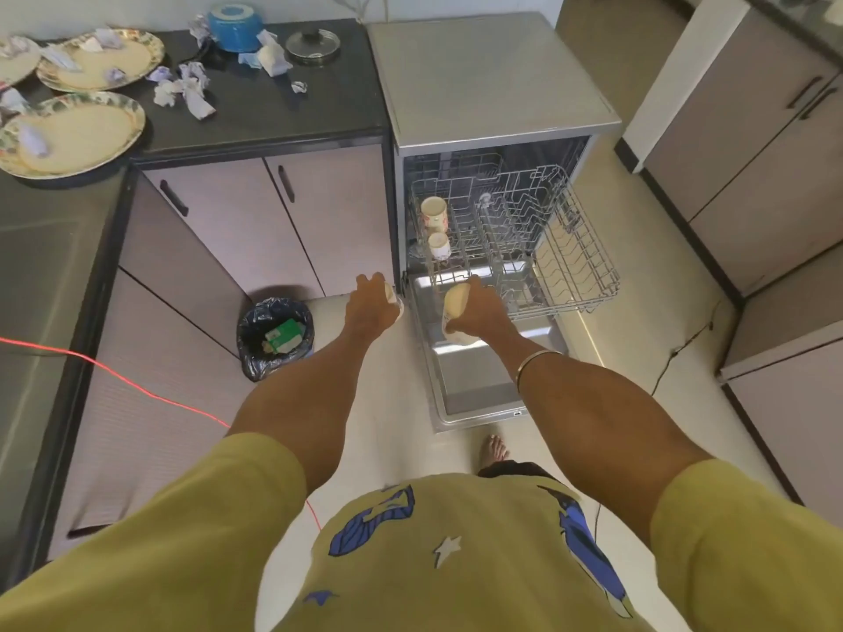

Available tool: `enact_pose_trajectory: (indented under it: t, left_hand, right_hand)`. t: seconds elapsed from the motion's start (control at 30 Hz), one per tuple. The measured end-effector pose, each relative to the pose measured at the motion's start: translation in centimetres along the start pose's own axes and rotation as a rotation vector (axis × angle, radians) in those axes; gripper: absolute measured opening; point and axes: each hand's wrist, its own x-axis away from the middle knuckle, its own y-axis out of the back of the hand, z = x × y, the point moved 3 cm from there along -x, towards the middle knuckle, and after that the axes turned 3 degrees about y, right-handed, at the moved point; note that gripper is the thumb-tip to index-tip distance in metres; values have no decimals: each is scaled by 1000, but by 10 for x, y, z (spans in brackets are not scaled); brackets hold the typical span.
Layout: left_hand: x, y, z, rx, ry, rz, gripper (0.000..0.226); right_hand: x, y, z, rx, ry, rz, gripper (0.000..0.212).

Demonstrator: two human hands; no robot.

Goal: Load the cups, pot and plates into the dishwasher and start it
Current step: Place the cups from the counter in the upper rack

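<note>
Our right hand [479,307] grips a cup [457,299] over the dishwasher [492,84] door. At nine o'clock of it, our left hand [369,303] clasps another cup [395,299].

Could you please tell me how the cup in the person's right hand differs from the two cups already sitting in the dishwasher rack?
The cup in the right hand is gripped by the right hand above the open dishwasher door, while the two racked cups rest in the pulled-out rack at its left side. The held cup lies tilted, its pale inside showing; the racked cups seem to stand base-up. All look cream-coloured; the left hand grips another cup.
</note>
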Motion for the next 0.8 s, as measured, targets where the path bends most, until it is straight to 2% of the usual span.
enact_pose_trajectory:
  t: [0.2, 0.57, 0.8]
  left_hand:
    - [-23, -28, -38, 10, 11, -1, 35]
    - [-84, -76, -133, 82, 171, -42, 47]
    - [-113, -95, -154, 108, 236, -48, 46]
  right_hand:
    - [-30, 26, -38, 37, -8, 39, 97]
    - [-115, 100, -103, 62, 41, 143, 98]
    - [-143, 113, -120, 83, 96, 162, 94]
